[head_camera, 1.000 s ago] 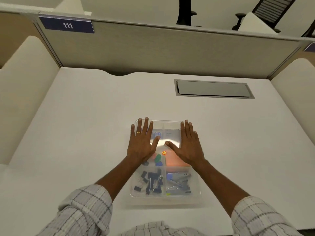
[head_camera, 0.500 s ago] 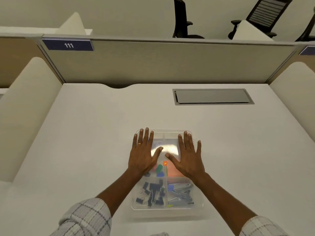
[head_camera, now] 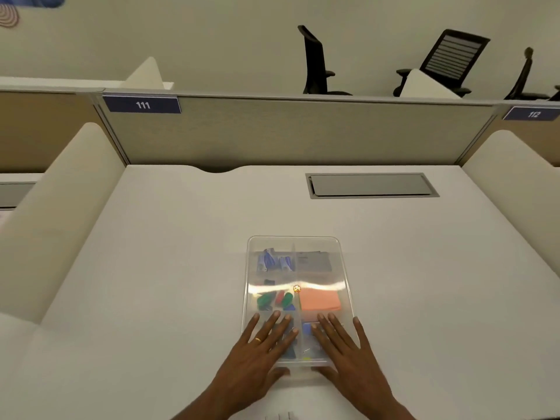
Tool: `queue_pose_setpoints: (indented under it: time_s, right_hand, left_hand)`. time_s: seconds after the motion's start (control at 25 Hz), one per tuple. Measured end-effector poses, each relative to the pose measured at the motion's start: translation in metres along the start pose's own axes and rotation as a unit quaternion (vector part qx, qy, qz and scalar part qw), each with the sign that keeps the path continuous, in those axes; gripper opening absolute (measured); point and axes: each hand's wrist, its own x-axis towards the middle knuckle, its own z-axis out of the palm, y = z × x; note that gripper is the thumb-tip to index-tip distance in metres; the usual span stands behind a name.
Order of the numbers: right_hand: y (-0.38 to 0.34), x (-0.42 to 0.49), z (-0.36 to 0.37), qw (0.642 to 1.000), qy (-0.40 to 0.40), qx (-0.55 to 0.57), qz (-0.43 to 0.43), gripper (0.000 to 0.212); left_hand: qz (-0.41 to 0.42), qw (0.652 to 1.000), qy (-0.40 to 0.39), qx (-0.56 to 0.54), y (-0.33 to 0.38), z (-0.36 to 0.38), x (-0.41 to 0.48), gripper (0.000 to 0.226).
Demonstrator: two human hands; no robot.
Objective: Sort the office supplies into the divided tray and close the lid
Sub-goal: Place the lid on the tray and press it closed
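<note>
A clear divided tray (head_camera: 345, 268) lies on the white desk with its transparent lid (head_camera: 303, 247) on top. Through the lid I see blue items at the far left, a grey pack at the far right, green and red clips (head_camera: 274, 299) in the middle left and an orange sticky-note pad (head_camera: 320, 301) in the middle right. My left hand (head_camera: 260, 351) and my right hand (head_camera: 348, 350) lie flat on the lid's near end, fingers spread, thumbs at the near edge. They hide the nearest compartments.
A grey cable hatch (head_camera: 371, 185) is set into the desk at the far right. A fabric partition (head_camera: 288, 131) with label 111 closes the back, and cream side panels (head_camera: 57, 213) flank the desk. Office chairs (head_camera: 448, 62) stand beyond the partition.
Both hands slid from the far half of the lid to its near end, uncovering the far and middle compartments. The camera tilted up.
</note>
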Motion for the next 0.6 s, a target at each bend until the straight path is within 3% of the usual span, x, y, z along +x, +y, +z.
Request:
queue_pose_setpoints:
  time_s: [0.08,0.4,0.6]
  right_hand:
    - [0.009,0.002,0.006,0.999,-0.005,-0.015,-0.03,0.066]
    - [0.008,0.021,-0.005,0.999,-0.015,-0.045,-0.01,0.069]
    - [0.007,0.032,-0.024,0.998,-0.024,-0.063,-0.013,0.072]
  left_hand:
    - [0.015,1.0,0.0,0.028,-0.007,0.009,-0.001,0.079]
    - [0.009,0.997,0.01,0.076,-0.02,0.0,0.009,0.074]
    - [0.0,0.998,0.061,0.022,-0.024,-0.014,0.005,0.075]
